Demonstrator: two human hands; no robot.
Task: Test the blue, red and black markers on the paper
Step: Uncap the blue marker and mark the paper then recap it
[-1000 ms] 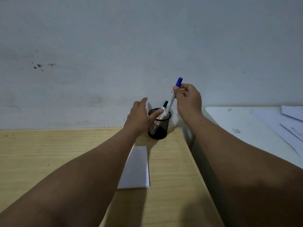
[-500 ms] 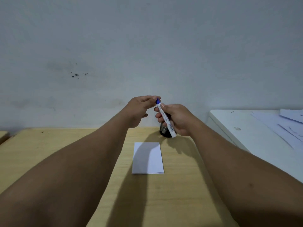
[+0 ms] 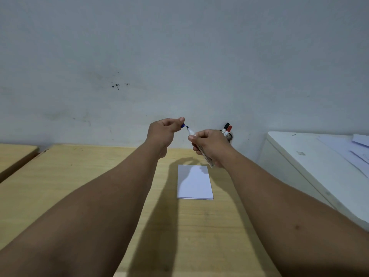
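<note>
My right hand (image 3: pixel 211 147) is wrapped around the barrel of the blue marker (image 3: pixel 193 134), fingers curled closed on it, with the bare tip pointing up and to the left. My left hand (image 3: pixel 162 132) sits just beside that tip, thumb and fingertips pinched on the small blue cap (image 3: pixel 182 125), which is off the marker and a hair apart from the nib. Both hands are raised above the wooden table (image 3: pixel 60 182), over its far edge by the wall. Below them the folded white paper (image 3: pixel 194 182) lies flat on the table, nearer its right edge, partly under the hands' shadow. Behind my right hand, at the table's far right corner, the mesh pen holder (image 3: pixel 230 136) peeks out, holding the black marker (image 3: pixel 226 126) and the red marker (image 3: pixel 229 129) upright. To the right stands a white cabinet (image 3: pixel 299 156) carrying loose sheets (image 3: pixel 347 150).
</note>
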